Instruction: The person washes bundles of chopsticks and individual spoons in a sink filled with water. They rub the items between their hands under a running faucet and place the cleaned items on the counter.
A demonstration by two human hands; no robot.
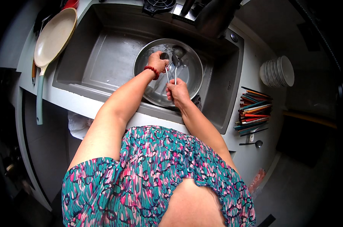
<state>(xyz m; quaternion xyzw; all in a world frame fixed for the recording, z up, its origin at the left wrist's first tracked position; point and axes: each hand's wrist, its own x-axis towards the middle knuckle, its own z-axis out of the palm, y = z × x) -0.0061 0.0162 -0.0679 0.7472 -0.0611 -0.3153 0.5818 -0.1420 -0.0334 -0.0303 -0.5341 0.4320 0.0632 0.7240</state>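
A round metal basin with water in it stands in the grey sink. Over it, my right hand grips the handles of metal spoons, whose bowls point away from me. My left hand, with a red bead bracelet at the wrist, is at the spoons, its fingers closed around a dark-looking spoon bowl. How many spoons the hands hold between them cannot be told. More round metal shapes, perhaps spoon or ladle bowls, show at the basin's far side.
A cream frying pan with a pale green handle lies left of the sink. On the right counter are a pile of chopsticks, a stack of white bowls and a small ladle. Dark cookware parts lie behind the sink.
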